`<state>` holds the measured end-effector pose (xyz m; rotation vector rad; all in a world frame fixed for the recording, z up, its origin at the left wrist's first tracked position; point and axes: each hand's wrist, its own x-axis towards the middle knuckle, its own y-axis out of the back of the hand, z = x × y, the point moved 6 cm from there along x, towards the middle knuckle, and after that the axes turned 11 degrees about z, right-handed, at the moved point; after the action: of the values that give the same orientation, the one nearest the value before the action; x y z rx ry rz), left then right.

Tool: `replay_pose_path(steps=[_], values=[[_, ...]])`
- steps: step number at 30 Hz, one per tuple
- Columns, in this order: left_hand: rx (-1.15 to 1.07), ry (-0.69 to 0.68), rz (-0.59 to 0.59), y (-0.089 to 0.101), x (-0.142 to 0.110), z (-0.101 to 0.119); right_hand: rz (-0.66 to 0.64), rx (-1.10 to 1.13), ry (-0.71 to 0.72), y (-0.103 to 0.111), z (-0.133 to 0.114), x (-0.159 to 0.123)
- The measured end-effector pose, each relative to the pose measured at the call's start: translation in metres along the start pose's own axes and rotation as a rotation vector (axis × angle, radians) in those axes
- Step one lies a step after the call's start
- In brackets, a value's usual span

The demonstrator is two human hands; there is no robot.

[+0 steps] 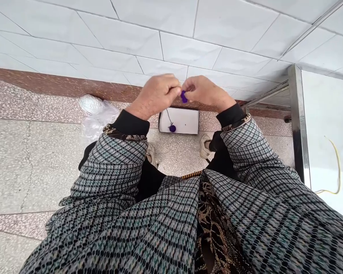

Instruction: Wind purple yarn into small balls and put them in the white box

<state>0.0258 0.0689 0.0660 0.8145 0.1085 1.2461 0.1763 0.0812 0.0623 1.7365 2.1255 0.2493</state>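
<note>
My left hand (162, 93) and my right hand (204, 91) meet in front of me, thumbs and fingers pinched together. From the fingertips of my right hand hangs a small purple piece of yarn work (184, 96). My left fingertips touch or nearly touch its edge; what they grip is hidden. Below lies a small purple ball of yarn (172, 128), inside a shallow white box (188, 121). A thin dark strand (168, 115) rises from beside the ball toward the underside of my left hand.
Against the wall on the left lie a clear plastic bag (95, 121) and a whitish round bundle (90, 104). A metal-framed white table (326, 125) stands at the right, with a yellow cord (337, 167) on it. My shoes (205, 146) flank the box on the speckled floor.
</note>
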Motion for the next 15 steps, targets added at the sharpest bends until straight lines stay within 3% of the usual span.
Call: replay_pose_path(steps=[2,3,6,9,12,14,15], values=[[0.041,0.016,0.057,0.006,0.003,-0.008,-0.143,0.121,-0.046,-0.006,-0.005,-0.01],[0.039,0.035,0.064,0.006,0.003,-0.011,-0.138,0.234,-0.068,-0.005,-0.009,-0.012],[-0.046,0.088,-0.081,-0.009,-0.002,-0.009,0.058,0.537,-0.063,0.007,-0.017,-0.008],[-0.121,0.048,-0.238,-0.018,-0.009,0.008,0.174,0.419,-0.024,0.015,-0.011,-0.002],[-0.127,0.019,-0.121,-0.005,-0.005,0.01,-0.007,0.098,-0.015,0.007,-0.003,-0.005],[-0.084,0.067,-0.008,0.004,-0.001,0.001,-0.177,0.138,-0.023,-0.002,-0.005,-0.014],[-0.063,0.103,0.022,0.005,0.0,-0.005,-0.196,0.241,-0.024,-0.003,-0.009,-0.016]])
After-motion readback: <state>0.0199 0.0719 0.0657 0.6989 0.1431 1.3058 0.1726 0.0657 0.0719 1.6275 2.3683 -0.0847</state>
